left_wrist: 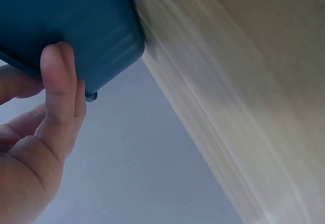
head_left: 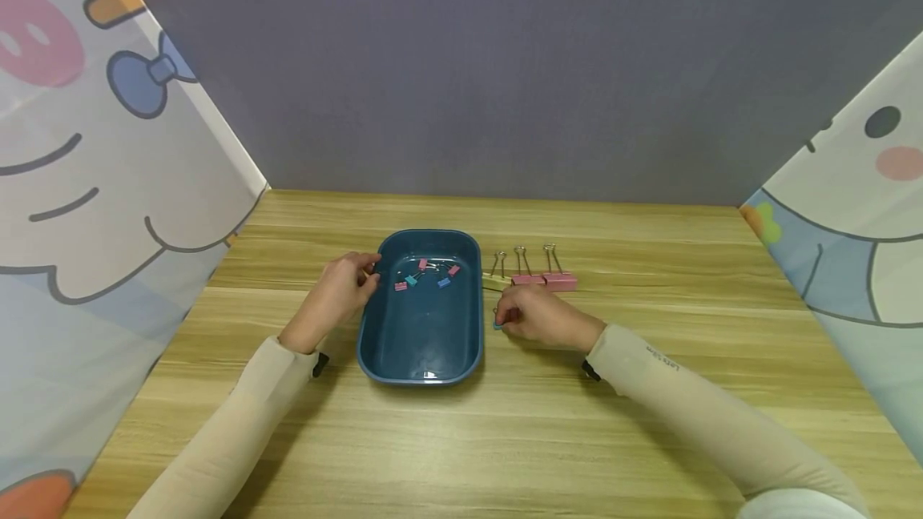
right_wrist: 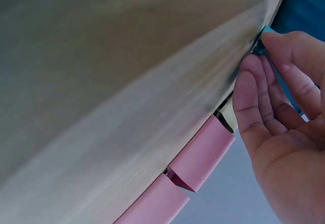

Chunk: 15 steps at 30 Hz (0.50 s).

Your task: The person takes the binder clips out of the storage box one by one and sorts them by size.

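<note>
A small blue clip (head_left: 497, 326) is pinched between thumb and fingers of the right hand (head_left: 542, 315), just right of a blue tray (head_left: 421, 347). The left hand (head_left: 339, 287) grips the tray's left rim. Small pink and blue clips (head_left: 412, 280) lie inside; beyond the right hand, a yellow clip (head_left: 495, 283) and two larger pink clips (head_left: 560, 282) line the surface (head_left: 649, 263).

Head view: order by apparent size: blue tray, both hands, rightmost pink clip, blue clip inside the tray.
1. Blue tray
2. Left hand and right hand: look alike, not ranked
3. Rightmost pink clip
4. Blue clip inside the tray
</note>
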Motion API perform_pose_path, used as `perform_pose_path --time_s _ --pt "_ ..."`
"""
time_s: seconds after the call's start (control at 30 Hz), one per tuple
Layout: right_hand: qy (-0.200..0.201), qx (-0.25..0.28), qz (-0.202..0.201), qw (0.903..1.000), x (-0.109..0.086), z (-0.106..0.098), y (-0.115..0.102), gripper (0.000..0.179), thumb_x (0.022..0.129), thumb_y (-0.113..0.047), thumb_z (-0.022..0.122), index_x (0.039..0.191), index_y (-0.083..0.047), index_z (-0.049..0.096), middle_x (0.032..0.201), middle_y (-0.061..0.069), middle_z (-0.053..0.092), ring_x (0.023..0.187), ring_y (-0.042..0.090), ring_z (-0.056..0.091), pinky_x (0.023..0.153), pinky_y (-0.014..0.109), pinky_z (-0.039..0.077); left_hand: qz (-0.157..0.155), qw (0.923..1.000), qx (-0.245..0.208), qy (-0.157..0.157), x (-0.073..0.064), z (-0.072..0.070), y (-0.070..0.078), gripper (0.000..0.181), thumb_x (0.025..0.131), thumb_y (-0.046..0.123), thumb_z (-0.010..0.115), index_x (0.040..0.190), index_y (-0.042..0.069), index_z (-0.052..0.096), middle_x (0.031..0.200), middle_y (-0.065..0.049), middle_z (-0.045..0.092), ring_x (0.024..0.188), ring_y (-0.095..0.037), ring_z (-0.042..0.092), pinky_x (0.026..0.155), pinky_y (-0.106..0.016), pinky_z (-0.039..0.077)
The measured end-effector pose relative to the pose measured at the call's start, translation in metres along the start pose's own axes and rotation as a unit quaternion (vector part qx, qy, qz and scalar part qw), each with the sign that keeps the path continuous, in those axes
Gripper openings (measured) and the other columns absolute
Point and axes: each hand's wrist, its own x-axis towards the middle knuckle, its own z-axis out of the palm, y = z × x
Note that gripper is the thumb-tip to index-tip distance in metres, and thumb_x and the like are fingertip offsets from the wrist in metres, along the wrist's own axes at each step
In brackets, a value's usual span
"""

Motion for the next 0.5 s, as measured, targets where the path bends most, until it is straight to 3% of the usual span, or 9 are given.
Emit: perform_pose_path --time_s 0.5 --pt "-0.01 0.007 0.001 0.9999 0.0001 -0.0014 -0.0018 0.013 0.078 0.001 0.074 0.081 -0.011 0.069 0.081 -0.004 0.06 0.072 0.008 0.055 0.063 0.021 0.048 -0.023 0.9997 0.003 -0.005 -0.0006 -0.0081 -0.0045 0.033 0.088 -0.001 0.06 0.119 -0.011 0.058 0.093 -0.018 0.061 0.072 -0.024 0.06 0.055 -0.028 0.052"
